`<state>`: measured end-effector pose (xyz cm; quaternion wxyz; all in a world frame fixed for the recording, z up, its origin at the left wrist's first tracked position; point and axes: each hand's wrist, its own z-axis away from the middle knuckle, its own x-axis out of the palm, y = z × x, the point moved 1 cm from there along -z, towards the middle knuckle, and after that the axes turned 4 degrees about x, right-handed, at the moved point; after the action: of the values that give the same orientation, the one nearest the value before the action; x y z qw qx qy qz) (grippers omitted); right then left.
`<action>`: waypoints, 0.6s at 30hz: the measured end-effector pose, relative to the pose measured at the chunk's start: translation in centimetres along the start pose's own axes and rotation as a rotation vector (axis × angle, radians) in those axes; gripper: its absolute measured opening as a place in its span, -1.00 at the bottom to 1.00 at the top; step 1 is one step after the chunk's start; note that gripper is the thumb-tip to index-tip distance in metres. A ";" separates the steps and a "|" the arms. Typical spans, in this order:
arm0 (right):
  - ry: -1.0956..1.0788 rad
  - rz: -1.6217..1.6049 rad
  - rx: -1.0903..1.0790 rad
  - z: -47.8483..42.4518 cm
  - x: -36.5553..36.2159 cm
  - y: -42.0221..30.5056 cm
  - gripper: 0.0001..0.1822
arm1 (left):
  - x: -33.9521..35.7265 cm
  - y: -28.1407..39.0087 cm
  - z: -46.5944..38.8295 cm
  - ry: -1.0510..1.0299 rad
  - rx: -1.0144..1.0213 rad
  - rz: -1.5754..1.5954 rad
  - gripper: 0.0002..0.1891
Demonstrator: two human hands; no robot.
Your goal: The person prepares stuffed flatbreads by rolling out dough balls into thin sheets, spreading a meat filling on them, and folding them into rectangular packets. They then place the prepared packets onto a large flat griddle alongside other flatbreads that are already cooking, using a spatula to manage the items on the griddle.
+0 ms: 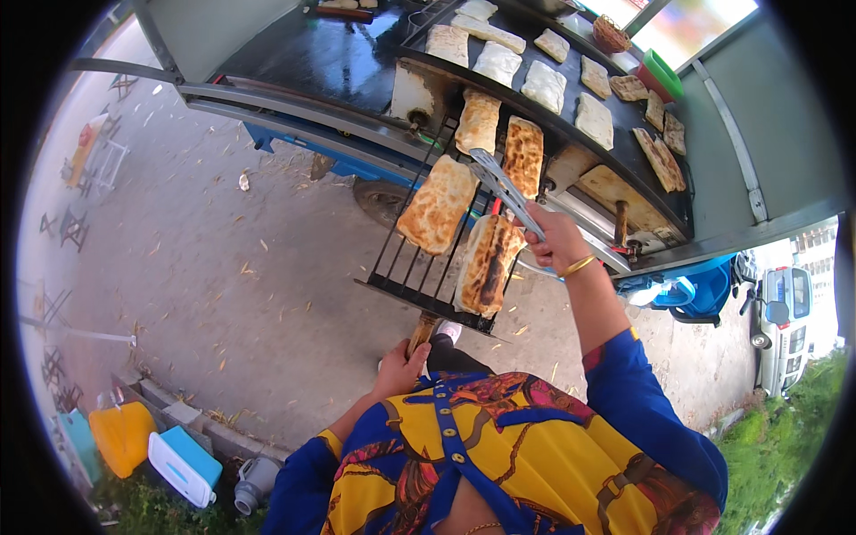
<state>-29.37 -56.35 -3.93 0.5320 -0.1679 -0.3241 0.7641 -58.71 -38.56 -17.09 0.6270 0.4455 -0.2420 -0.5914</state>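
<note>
My left hand (pixel 401 369) grips the wooden handle (pixel 422 334) of a black metal grill rack (pixel 414 289), which is drawn partly out from under the griddle. Several browned flatbreads lie on its bars. One pale golden flatbread (pixel 438 204) is on the left, and a flatbread with a dark scorched stripe (pixel 490 267) sits nearest me. Farther in are a spotted brown flatbread (pixel 523 157) and a lighter flatbread (pixel 477 124). In my right hand (pixel 556 237) is a pair of metal tongs (pixel 503 182), its tips over the rack between the flatbreads. Whether the tips touch bread I cannot tell.
Several pale flatbreads (pixel 543 87) and browned ones cover the black griddle (pixel 568 124) above the rack. A green and red container (pixel 661 75) and a wicker basket (pixel 610 35) stand behind. The cart's metal frame (pixel 729 231) bounds the right side. Coolers (pixel 184 461) sit at lower left.
</note>
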 end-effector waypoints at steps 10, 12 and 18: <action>0.146 -0.337 -0.232 -10.8 6.3 -1.3 -0.55 | 0.4 0.2 0.1 0.011 -0.070 0.071 -0.47; 0.265 -0.417 -0.271 -13.1 7.0 -3.3 -0.56 | 0.6 -0.5 -0.1 0.017 -0.072 0.093 -0.46; 0.239 -0.300 -0.258 -9.3 4.4 -2.0 -0.60 | 0.1 -0.3 0.1 0.021 -0.079 -0.010 -0.42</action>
<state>-24.09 -48.90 -9.01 0.6484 -0.2737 -0.3752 0.6032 -58.91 -38.70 -17.29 0.6438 0.4278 -0.2097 -0.5988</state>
